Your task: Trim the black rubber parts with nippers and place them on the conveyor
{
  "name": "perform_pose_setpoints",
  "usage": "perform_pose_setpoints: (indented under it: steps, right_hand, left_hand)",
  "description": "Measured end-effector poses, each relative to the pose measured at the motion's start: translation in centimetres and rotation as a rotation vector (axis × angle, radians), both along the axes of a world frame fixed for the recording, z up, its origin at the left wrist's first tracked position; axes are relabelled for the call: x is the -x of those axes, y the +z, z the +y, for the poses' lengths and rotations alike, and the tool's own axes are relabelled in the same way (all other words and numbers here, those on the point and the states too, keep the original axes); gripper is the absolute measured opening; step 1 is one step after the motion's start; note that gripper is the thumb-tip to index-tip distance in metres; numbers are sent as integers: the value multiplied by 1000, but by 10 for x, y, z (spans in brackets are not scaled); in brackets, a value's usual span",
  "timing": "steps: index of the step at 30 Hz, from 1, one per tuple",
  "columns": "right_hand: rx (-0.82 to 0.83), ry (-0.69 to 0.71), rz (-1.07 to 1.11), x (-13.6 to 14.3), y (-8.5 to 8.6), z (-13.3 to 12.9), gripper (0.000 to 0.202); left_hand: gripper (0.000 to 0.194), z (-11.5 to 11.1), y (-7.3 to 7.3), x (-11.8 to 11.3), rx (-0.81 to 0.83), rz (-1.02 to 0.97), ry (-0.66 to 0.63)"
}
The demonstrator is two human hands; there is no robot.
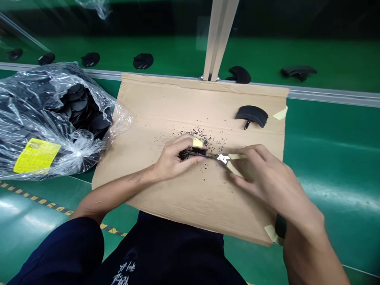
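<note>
My left hand (175, 156) is closed around a small black plastic part (199, 151), mostly hidden by the fingers. Yellow tape wraps one of its fingertips. In my right hand (267, 174) is a pair of nippers (223, 159) with pale handles, its jaws at the black part's right end. Many tiny black scraps (204, 134) lie scattered on the cardboard sheet (166, 99) around and beyond my left hand. A curved black piece with a short stem (252, 114) rests on the cardboard at the upper right.
A clear plastic bag (35, 107) full of black discs, with a yellow label (37, 155), stands at the left. Beyond the cardboard runs a metal rail (326, 95) with an upright post (219, 39). Tape (280, 113) marks the cardboard's right corners.
</note>
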State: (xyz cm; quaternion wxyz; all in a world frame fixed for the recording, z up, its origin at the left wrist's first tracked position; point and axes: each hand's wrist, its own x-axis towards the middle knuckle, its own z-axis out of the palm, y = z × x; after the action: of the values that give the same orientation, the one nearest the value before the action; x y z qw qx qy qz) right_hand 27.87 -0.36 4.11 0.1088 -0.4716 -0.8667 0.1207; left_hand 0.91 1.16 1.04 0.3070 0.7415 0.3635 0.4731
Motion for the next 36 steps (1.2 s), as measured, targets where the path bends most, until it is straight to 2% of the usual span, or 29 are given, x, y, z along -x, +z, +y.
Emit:
perform_pose_setpoints:
  steps: [2, 5, 10, 18, 28, 36]
  right_hand:
    - [-50, -6, 155, 3, 2, 0, 37]
    - [-156, 56, 316, 9, 3, 0, 38]
    - [-118, 122, 445, 20, 0, -3, 41]
    - [-159, 133, 428, 21, -4, -4, 49]
    - [-147, 161, 450, 18, 0, -4, 54]
    - [-335, 151, 263, 17, 4, -8, 48]
  left_hand:
    - [20, 1, 0, -1, -15, -25, -14]
    - [22, 2, 0, -1, -29, -44, -32]
    - [23, 0, 1, -1, -36, -59, -64]
    - [23, -1, 3, 0, -58, -70, -100]
    - [21, -1, 3, 0, -40, -81, -143]
    - [20, -2, 3, 2, -80, -50, -174]
